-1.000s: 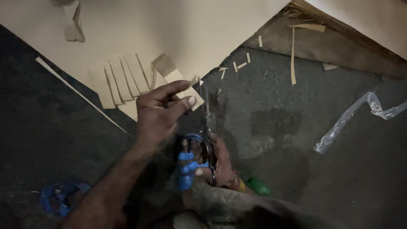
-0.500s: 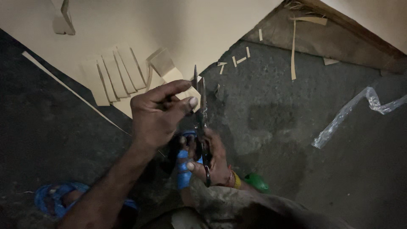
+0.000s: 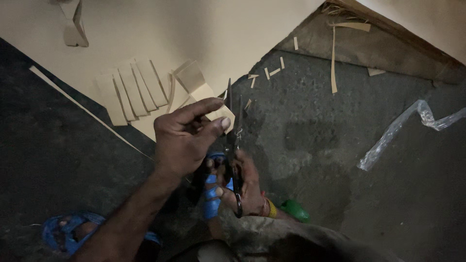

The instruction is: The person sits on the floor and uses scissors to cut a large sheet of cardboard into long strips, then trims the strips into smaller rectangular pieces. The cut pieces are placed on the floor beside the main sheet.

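While the right hand [image 3: 242, 187] is gripping open scissors [image 3: 234, 131], the left hand [image 3: 187, 136] is pinching a card strip [image 3: 219, 114], feeding the cut.

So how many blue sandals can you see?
2: one blue sandal on the foot at bottom left, the other sandal under the right hand holding scissors, partly hidden.

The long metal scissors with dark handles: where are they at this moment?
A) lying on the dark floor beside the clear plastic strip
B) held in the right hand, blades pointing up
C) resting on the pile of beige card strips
B: the right hand grips the long metal scissors, blades upward beside the left hand.
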